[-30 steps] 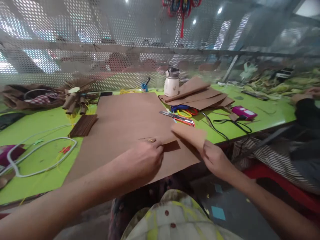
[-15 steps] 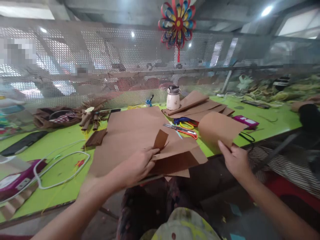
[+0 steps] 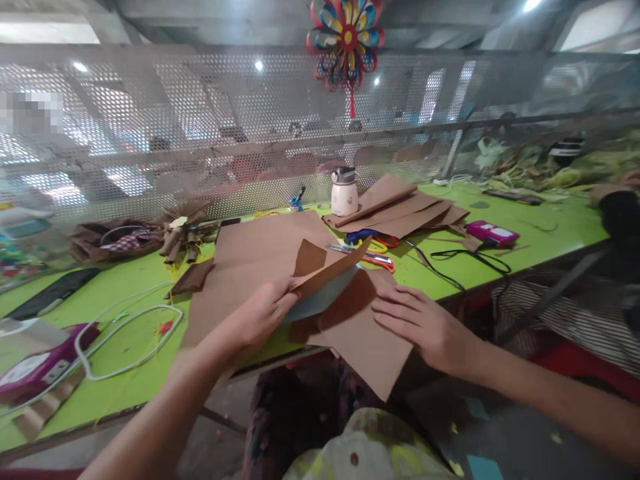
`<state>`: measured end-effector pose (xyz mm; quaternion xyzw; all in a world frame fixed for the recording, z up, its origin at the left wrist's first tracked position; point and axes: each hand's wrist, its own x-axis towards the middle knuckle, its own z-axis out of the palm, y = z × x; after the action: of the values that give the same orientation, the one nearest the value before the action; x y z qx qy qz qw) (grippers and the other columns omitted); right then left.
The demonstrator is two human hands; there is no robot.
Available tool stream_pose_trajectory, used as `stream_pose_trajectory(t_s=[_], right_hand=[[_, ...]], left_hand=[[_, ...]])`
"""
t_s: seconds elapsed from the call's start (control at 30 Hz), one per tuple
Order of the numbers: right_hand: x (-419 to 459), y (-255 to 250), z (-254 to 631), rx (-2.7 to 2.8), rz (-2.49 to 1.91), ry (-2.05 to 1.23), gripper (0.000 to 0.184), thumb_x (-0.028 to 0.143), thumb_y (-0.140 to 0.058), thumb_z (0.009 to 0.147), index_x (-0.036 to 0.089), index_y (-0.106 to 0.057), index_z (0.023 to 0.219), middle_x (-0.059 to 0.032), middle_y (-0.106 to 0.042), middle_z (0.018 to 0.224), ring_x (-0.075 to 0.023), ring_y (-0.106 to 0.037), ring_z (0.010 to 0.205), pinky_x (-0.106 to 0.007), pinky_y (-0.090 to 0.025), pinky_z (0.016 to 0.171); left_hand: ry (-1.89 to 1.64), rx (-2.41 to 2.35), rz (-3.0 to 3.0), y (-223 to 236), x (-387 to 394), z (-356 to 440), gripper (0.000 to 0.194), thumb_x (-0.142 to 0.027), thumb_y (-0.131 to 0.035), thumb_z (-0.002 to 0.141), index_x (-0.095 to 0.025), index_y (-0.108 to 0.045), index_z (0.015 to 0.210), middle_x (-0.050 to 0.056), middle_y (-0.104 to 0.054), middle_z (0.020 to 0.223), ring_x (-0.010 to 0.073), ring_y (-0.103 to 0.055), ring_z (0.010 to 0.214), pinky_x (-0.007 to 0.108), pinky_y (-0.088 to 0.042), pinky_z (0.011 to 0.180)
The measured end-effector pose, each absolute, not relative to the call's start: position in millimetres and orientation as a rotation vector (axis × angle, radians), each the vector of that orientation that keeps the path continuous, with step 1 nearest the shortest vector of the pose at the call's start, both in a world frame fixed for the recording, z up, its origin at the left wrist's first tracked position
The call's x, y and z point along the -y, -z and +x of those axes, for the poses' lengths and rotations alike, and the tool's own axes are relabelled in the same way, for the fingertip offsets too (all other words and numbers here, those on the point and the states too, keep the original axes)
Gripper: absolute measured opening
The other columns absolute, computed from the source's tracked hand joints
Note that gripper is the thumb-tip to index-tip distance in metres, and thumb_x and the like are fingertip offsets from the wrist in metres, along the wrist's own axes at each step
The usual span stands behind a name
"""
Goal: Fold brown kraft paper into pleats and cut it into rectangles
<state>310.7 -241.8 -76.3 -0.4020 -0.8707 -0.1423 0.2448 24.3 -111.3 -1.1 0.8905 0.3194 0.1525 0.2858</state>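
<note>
My left hand (image 3: 267,310) is closed on the edge of a piece of brown paper (image 3: 333,265), which is raised at a slant. A smaller brown flap (image 3: 309,259) stands up beside those fingers. Under the raised piece shows a pale blue surface (image 3: 320,299). My right hand (image 3: 423,327) lies with fingers stretched over another brown paper piece (image 3: 373,340) that overhangs the table's front edge; its thumb is hidden. A large brown sheet (image 3: 250,257) is spread on the table behind my left hand. Just beyond the raised paper are a utility knife (image 3: 377,259) and blue-and-yellow-handled scissors (image 3: 363,237).
A white bottle (image 3: 345,195) stands at the back next to stacked brown sheets (image 3: 395,210). Purple devices (image 3: 494,233) sit at both sides of the green table (image 3: 435,260). A white cable (image 3: 130,307), a phone (image 3: 53,293) and brown paper rolls (image 3: 175,243) lie left.
My right hand has come left and down from the raised curved sheet onto the paper at the table edge. My left hand has moved slightly left, and its paper is lifted.
</note>
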Motion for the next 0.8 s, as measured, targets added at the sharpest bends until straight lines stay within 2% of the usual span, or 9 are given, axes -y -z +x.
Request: stream_pose_trajectory(t_s=[0.13,0.33,0.4,0.5,0.6,0.67,0.8], right_hand=[[247,58,318,2.396,-1.161,0.329,0.049,0.001,-0.041,0.079,0.016,-0.06,0.121,-0.0116,-0.065,0.118,-0.0221,-0.055,0.115,-0.048,-0.039,0.101],[277,50,315,2.426,-1.251,0.345,0.051,-0.002,-0.039,0.072,0.017,-0.064,0.112,-0.0097,-0.068,0.111,-0.0236,-0.059,0.107,-0.048,-0.041,0.096],[273,53,312,2.391,-1.301,0.388,0.051,-0.003,-0.039,0.071,0.017,-0.065,0.11,-0.0099,-0.069,0.109,-0.0241,-0.06,0.105,-0.049,-0.042,0.094],[263,57,313,2.355,-1.352,0.438,0.052,-0.004,-0.038,0.069,0.016,-0.065,0.109,-0.0113,-0.068,0.111,-0.0255,-0.059,0.106,-0.05,-0.042,0.093],[259,58,319,2.366,-1.339,0.425,0.055,-0.006,-0.038,0.067,0.015,-0.064,0.11,-0.0116,-0.067,0.112,-0.0258,-0.058,0.106,-0.05,-0.042,0.093],[260,57,326,2.377,-1.316,0.377,0.055,-0.006,-0.039,0.068,0.015,-0.063,0.112,-0.0111,-0.066,0.113,-0.0253,-0.058,0.107,-0.049,-0.043,0.094],[266,49,340,2.349,-1.266,0.278,0.052,-0.004,-0.041,0.074,0.018,-0.062,0.115,-0.0097,-0.066,0.115,-0.0229,-0.057,0.111,-0.044,-0.046,0.095]], left_hand=[[-0.4,-0.834,2.416,0,120,27,0.042,-0.028,-0.035,0.092,-0.017,-0.055,0.127,0.006,-0.061,0.125,0.0224,-0.058,0.106,0.032,-0.044,0.095],[-0.283,-0.812,2.557,-1,124,35,0.042,-0.022,-0.031,0.093,-0.021,-0.054,0.127,0.005,-0.06,0.125,0.0202,-0.057,0.109,0.032,-0.043,0.096],[-0.268,-0.873,2.657,6,124,39,0.041,-0.021,-0.035,0.091,-0.021,-0.053,0.128,0.007,-0.059,0.125,0.0219,-0.058,0.108,0.034,-0.044,0.095],[-0.266,-0.928,2.866,24,125,45,0.041,-0.018,-0.044,0.086,-0.013,-0.053,0.126,0.013,-0.058,0.124,0.0264,-0.056,0.112,0.038,-0.044,0.097],[-0.223,-0.933,3.015,37,124,50,0.039,-0.011,-0.042,0.084,-0.008,-0.054,0.121,0.018,-0.058,0.12,0.0272,-0.056,0.111,0.038,-0.045,0.095],[-0.138,-0.939,3.055,37,123,51,0.036,-0.01,-0.044,0.083,-0.007,-0.055,0.117,0.019,-0.06,0.114,0.0271,-0.059,0.105,0.038,-0.047,0.09],[0.025,-0.839,3.083,25,121,51,0.031,-0.017,-0.057,0.076,-0.009,-0.059,0.106,0.017,-0.062,0.103,0.0278,-0.06,0.097,0.037,-0.048,0.086]])
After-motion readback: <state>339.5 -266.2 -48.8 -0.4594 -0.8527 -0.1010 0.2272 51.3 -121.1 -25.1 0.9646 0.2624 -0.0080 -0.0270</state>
